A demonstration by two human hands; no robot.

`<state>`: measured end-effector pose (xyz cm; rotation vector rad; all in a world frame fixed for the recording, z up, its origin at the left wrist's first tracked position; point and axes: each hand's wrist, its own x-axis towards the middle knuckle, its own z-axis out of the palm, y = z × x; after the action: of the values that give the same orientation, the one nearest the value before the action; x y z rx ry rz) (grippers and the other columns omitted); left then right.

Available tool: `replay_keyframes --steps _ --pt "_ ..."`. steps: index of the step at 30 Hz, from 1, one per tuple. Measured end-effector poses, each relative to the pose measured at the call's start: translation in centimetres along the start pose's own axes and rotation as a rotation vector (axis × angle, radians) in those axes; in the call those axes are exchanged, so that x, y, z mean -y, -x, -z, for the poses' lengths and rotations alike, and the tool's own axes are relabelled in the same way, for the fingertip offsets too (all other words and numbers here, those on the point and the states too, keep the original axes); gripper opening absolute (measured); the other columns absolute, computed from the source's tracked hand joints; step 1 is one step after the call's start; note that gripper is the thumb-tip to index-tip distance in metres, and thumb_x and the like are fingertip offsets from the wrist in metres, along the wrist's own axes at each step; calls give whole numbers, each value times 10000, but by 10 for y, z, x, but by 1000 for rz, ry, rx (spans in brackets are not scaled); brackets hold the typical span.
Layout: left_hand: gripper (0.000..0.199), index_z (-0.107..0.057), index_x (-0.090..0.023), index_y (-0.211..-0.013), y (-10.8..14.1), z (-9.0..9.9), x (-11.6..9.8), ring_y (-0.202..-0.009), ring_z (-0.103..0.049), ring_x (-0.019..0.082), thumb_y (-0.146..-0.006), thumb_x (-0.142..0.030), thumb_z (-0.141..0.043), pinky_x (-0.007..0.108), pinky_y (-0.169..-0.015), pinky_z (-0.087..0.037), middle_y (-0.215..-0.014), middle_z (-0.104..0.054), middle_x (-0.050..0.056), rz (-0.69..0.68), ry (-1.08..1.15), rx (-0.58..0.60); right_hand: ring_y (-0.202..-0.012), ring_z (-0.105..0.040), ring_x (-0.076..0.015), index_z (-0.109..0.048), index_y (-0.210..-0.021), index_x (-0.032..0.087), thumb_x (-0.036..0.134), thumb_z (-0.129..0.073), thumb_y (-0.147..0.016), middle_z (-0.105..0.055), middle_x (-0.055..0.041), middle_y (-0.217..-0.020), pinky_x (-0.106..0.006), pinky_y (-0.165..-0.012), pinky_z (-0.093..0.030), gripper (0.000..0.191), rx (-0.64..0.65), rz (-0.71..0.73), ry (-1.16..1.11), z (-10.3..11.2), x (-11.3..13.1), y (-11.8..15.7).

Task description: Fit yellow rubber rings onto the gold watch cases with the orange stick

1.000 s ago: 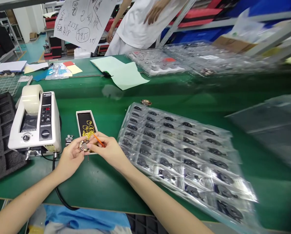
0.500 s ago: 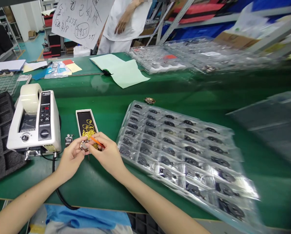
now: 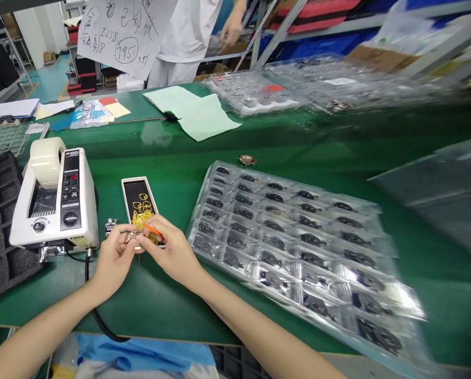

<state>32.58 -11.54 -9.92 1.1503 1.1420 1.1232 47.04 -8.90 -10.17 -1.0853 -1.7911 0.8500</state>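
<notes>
My left hand [image 3: 114,258] pinches a small round metal part [image 3: 130,238] at its fingertips, just above the lower end of a white-rimmed black tray [image 3: 131,196] holding loose yellow rubber rings [image 3: 142,208]. My right hand [image 3: 172,251] holds a thin orange stick [image 3: 152,230] whose tip meets the round part. The fingers partly hide the part and the tray's lower end. A clear blister tray [image 3: 290,247] of black pieces lies to the right of my right hand.
An electric tape dispenser [image 3: 56,197] with its cable and a small tally counter [image 3: 110,226] stand left of my hands, beyond them a black foam tray [image 3: 0,226]. A round part [image 3: 247,159] lies on the green bench mat [image 3: 172,152]. A co-worker [image 3: 188,37] stands across the bench.
My hands stay together at the round part, with the orange stick shifted slightly lower-left. The view has tilted a little, and the co-worker has moved to the left.
</notes>
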Motion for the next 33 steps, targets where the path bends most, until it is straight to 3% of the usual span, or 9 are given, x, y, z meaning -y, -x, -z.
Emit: replay_keyframes --steps 4,7,9,11,14,16,23,33 --pt "85 -623 -175 -852 -3 7 -8 -710 -638 154 -843 -247 -579 257 -666 -512 -779 -661 21 -84 -294 97 -703 -566 -152 -457 -720 217 177 -520 -882 -558 -21 -765 -261 -606 -461 179 -31 163 122 6 5 0" --pt "95 -656 -170 -729 -3 9 -19 -667 -553 135 -798 -203 -601 223 -585 -426 -740 -627 22 -225 -398 -16 -733 -607 -168 -531 -878 225 224 -612 -857 -613 -39 -803 -260 -580 -477 83 -203 380 215 10 11 7" --pt "87 -636 -169 -684 -2 8 -25 -620 -509 121 -759 -212 -643 217 -559 -397 -683 -596 6 -201 -334 -89 -666 -603 -161 -562 -957 243 240 -654 -836 -630 -35 -773 -257 -531 -456 152 -338 524 307 10 14 14" --pt "137 -589 -171 -667 -1 6 -27 -574 -502 108 -722 -244 -691 209 -544 -399 -631 -583 -15 -78 -192 -96 -580 -576 -137 -609 -976 277 205 -639 -842 -651 -25 -748 -257 -507 -431 155 -379 629 417 7 14 21" --pt "258 -526 -178 -684 2 2 -26 -505 -518 94 -688 -310 -747 198 -505 -416 -579 -592 -38 88 12 -56 -587 -584 -127 -663 -969 314 151 -597 -857 -709 -29 -852 -265 -542 -428 208 -335 605 515 1 11 24" --pt "297 -513 -182 -728 4 -1 -25 -483 -545 98 -701 -359 -750 206 -518 -454 -543 -601 -49 117 79 -35 -671 -618 -150 -662 -971 288 143 -573 -870 -724 -51 -945 -278 -591 -445 197 -327 549 527 -1 9 20" --pt "336 -577 -175 -1018 14 -6 -27 -587 -661 146 -790 -396 -685 242 -619 -540 -599 -685 -27 50 29 -24 -696 -627 -168 -586 -977 180 76 -516 -873 -738 -77 -841 -279 -629 -476 163 -304 633 493 0 5 7" --pt "269 -617 -174 -990 16 -6 -22 -591 -677 155 -801 -358 -673 260 -647 -565 -616 -697 -18 -8 -44 -57 -663 -625 -161 -592 -984 203 68 -480 -875 -743 -62 -848 -286 -617 -463 206 -271 680 505 0 1 8"
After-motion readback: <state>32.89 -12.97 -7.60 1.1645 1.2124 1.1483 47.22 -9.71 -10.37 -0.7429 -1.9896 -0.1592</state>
